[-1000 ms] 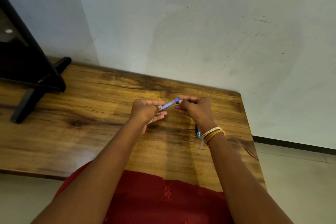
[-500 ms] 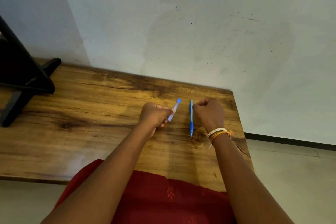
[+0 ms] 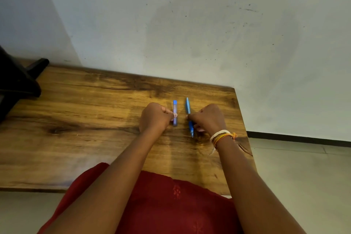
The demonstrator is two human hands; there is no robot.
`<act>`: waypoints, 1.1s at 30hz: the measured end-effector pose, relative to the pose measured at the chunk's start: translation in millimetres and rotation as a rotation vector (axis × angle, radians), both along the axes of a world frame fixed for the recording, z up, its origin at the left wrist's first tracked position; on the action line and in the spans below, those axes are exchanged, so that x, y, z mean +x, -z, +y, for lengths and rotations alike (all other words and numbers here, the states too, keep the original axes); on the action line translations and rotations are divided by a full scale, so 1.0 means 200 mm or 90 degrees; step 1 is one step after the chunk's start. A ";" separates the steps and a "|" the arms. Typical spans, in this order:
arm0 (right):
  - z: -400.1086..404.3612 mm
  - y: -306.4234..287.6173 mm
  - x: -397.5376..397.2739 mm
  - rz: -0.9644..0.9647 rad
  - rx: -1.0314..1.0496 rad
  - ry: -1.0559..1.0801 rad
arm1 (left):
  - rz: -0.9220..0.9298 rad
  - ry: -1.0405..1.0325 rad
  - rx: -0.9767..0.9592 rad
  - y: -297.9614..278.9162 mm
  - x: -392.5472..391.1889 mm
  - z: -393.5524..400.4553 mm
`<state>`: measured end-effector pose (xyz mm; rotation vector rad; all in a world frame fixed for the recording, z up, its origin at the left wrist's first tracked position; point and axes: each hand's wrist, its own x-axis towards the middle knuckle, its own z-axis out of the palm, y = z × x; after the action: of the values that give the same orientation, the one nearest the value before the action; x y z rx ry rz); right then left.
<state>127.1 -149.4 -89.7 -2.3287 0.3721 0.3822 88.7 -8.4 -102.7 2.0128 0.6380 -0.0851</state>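
Note:
A small clear lead case with a blue cap [image 3: 175, 112] lies on the wooden table [image 3: 91, 119], pointing away from me. My left hand [image 3: 154, 118] pinches its middle from the left with curled fingers. Just to the right, parallel to it, lies a blue mechanical pencil [image 3: 189, 118] with its tip toward me. My right hand [image 3: 208, 118], with thread bracelets at the wrist, pinches the pencil's middle from the right.
A black stand [image 3: 18, 80] occupies the table's far left corner. A pale wall [image 3: 190, 24] rises directly behind the table. The table's right edge [image 3: 242, 119] is close to my right hand, with tiled floor [image 3: 303, 176] beyond it.
A second ago both hands held the lead case together above the table. Since then the hands parted; the case and the pencil now lie side by side on the table, each pinched by one hand.

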 end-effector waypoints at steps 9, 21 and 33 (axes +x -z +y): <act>0.04 0.02 -0.02 -0.051 0.053 0.008 | -0.012 -0.030 0.054 -0.01 -0.01 -0.04; 0.02 0.04 -0.01 -0.037 0.090 0.024 | 0.001 0.024 0.076 -0.01 -0.01 -0.03; 0.01 0.05 0.00 -0.033 0.090 0.025 | 0.004 0.012 0.144 0.02 -0.01 -0.06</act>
<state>126.7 -147.6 -99.3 -2.1853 0.3528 0.3193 87.6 -20.7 -106.0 2.2372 0.6577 -0.0315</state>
